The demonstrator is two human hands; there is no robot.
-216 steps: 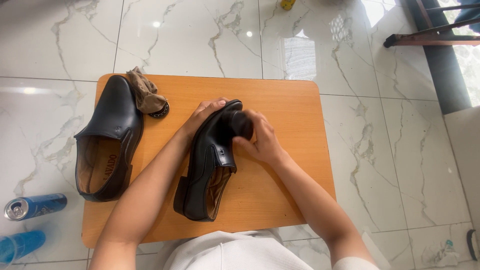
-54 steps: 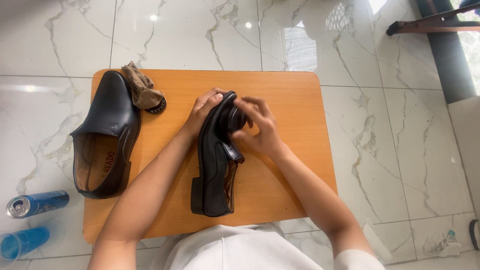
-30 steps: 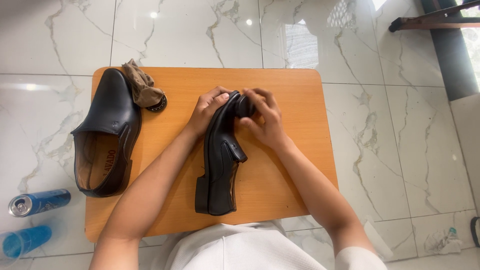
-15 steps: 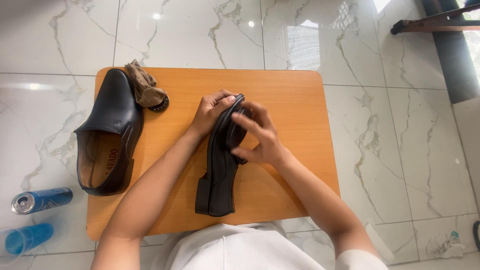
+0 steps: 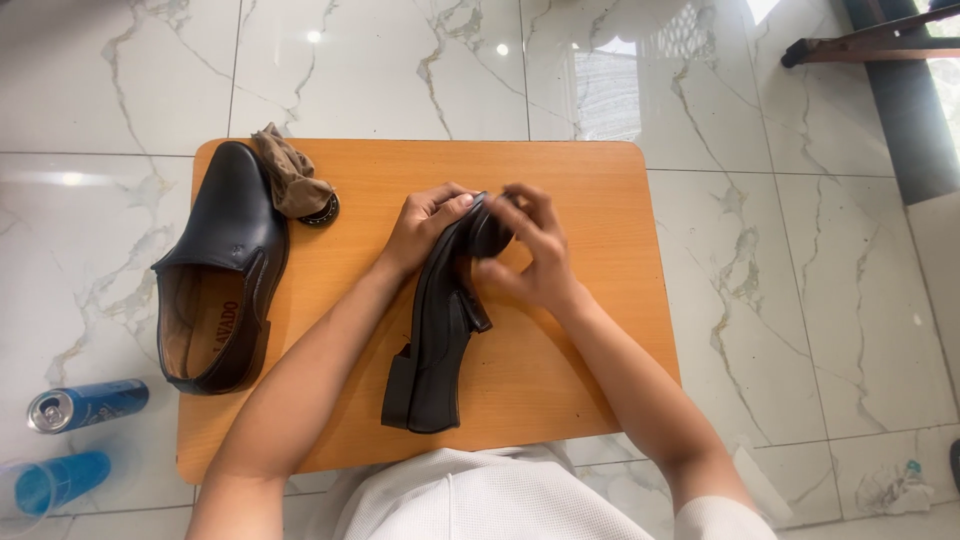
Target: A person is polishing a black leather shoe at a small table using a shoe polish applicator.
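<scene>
A black leather shoe [image 5: 435, 335] lies tipped on its side in the middle of the orange wooden table [image 5: 580, 350], heel toward me and toe away. My left hand [image 5: 425, 225] grips the toe end from the left, along the sole edge. Curled over the rounded black toe cap from the right, my right hand [image 5: 530, 255] presses on it with the fingertips. Whether those fingers also hold something small and dark, I cannot tell.
The matching black shoe [image 5: 215, 270] stands upright at the table's left edge. A crumpled brown cloth [image 5: 288, 178] and a small round tin [image 5: 322, 210] lie by its toe. On the marble floor at left are a blue can [image 5: 88, 405] and a blue cup [image 5: 55, 480].
The shoe has rolled further onto its side over the last seconds. My right hand has shifted around the toe cap. The left hand keeps its hold.
</scene>
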